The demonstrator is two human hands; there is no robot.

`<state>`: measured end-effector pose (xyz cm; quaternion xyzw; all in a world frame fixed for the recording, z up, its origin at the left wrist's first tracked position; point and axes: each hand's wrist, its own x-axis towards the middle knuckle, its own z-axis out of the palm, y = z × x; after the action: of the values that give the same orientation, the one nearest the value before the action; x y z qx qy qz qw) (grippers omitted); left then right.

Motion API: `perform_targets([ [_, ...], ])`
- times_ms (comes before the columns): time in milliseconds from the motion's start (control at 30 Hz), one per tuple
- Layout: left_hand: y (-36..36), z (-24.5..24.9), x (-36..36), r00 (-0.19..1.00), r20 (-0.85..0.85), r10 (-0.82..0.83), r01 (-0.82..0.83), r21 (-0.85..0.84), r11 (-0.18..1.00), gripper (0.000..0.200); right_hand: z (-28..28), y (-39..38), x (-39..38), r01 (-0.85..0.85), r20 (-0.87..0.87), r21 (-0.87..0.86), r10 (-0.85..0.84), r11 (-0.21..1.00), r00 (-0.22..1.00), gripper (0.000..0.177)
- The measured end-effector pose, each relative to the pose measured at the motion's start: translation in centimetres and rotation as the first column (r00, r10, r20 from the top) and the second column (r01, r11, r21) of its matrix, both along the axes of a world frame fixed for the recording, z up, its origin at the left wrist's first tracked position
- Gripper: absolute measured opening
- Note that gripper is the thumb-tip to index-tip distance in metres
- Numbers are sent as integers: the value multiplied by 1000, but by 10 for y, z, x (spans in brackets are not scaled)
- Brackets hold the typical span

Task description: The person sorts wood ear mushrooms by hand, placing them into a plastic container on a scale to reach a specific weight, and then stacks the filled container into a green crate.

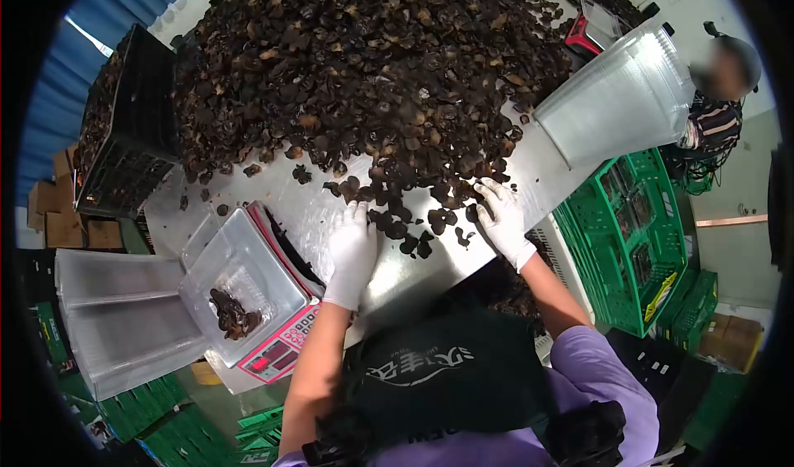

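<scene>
Dark brown, curled fungus-like pieces (356, 70) form a large heap on the metal table (289, 198). My left hand (351, 248), in a white glove, lies at the front edge of the heap, fingertips beside loose pieces. On the right, my right hand (503, 219), also gloved, rests with fingers spread, touching pieces at the edge. Between both hands lie scattered loose pieces (405, 219). Left of my left hand, a clear plastic container (240, 281) with a few pieces inside sits on a pink-and-white scale (281, 351).
Stacked clear containers stand at the left (124, 318) and right (620, 95). A black crate (132, 128) is at the back left. Green crates (662, 277) holding packed boxes are at the right. Another person (715, 124) stands at the far right.
</scene>
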<state>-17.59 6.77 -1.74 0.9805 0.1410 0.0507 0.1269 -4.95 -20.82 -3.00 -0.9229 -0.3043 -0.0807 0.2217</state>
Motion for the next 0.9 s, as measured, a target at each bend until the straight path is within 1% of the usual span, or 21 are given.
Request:
perform_targets([
  [33,2,-2,14,1000,3,0,0,-2,1000,50,3,4,1,12,-13,48,-11,999,1000,36],
  [100,3,-6,39,988,145,-54,68,-94,993,54,15,19,5,14,-23,122,-11,992,1000,31],
  [133,3,-10,48,987,149,-55,69,-94,993,54,21,29,11,2,-14,151,0,989,1000,28],
  [167,2,-14,56,990,88,-114,120,-60,991,55,24,41,17,-14,26,209,9,978,1000,25],
  [200,-2,-16,59,985,22,-170,170,-31,985,56,29,52,25,-56,91,222,36,973,995,23],
  [233,-10,-10,59,973,-149,-179,179,-12,984,57,32,65,33,-71,101,228,49,971,994,25],
  [267,-17,-4,56,959,-221,-180,181,-16,983,53,34,79,41,-87,112,234,63,968,992,26],
  [333,-24,-6,44,980,-115,-164,158,-60,986,39,28,106,57,-138,125,165,118,977,985,28],
  [400,-29,-7,33,981,-91,-171,168,-46,985,36,21,129,65,-206,175,146,180,968,968,28],
  [467,-29,-5,34,981,-66,-183,181,-30,983,33,6,143,69,-212,160,1,210,977,965,26],
  [500,-27,-2,37,985,-49,-168,166,-41,985,32,4,145,69,-234,146,-26,236,972,961,25],
  [533,-25,1,40,988,-33,-153,152,-53,987,31,2,147,69,-223,137,-9,222,975,965,20],
  [567,-22,3,43,993,24,-119,121,-117,986,29,0,143,66,-229,75,2,228,974,971,17],
  [600,-17,6,47,992,27,-122,125,-119,985,29,10,140,60,-235,16,11,234,972,972,14],
  [633,-11,7,52,993,42,-113,117,-122,986,30,16,138,57,-224,58,72,220,972,974,11],
  [667,-7,9,55,993,53,-103,109,-128,986,32,17,136,69,-221,59,67,218,973,974,11],
  [733,-8,11,59,994,76,-76,86,-148,985,31,21,134,105,-60,49,243,49,968,998,14],
  [767,-10,10,58,993,99,-65,79,-148,986,31,24,135,124,-13,150,200,-18,980,988,16],
  [800,-12,10,57,991,123,-53,71,-145,987,31,20,141,142,24,211,141,-54,990,976,16],
  [867,-19,16,55,994,84,-64,79,-190,979,31,16,154,168,112,154,-48,-103,993,983,17],
  [900,-22,15,53,994,86,-69,85,-199,976,31,14,157,174,114,151,-43,-107,993,983,17],
])
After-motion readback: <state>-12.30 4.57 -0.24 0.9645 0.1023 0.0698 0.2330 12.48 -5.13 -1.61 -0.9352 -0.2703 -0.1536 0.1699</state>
